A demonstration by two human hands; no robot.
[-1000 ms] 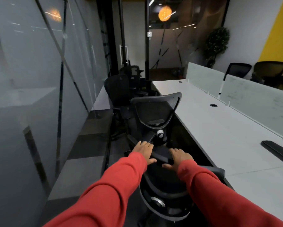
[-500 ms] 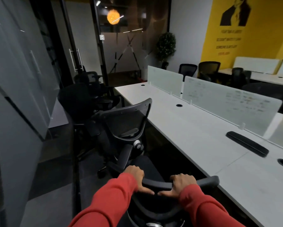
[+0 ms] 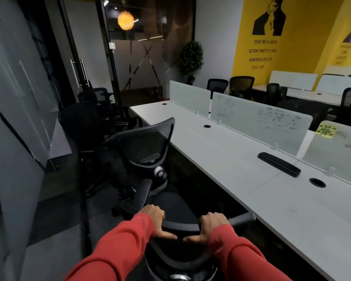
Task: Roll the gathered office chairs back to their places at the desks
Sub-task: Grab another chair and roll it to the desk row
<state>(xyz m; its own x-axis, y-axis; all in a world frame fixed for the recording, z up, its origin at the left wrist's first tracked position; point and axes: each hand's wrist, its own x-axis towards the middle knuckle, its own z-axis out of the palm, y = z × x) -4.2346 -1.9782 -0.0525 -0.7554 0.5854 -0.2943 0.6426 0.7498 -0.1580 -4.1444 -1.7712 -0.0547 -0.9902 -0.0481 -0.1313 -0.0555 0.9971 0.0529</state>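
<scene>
I'm gripping the chair [image 3: 182,227] top w/ both hands, left hand [image 3: 153,217] & right hand [image 3: 212,225] curled round it, beside the desk [image 3: 241,159].

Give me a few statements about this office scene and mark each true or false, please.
1. The left hand and right hand both grip the top rail of the nearest chair. True.
2. The white desk is on the person's left. False: it is on the right; the glass wall is on the left.
3. A second chair stands just ahead of the held one. True.
4. The lettered wall is blue. False: it is yellow.
5. An open laptop sits on the desk. False: no laptop shows; a flat black bar lies there.
</scene>
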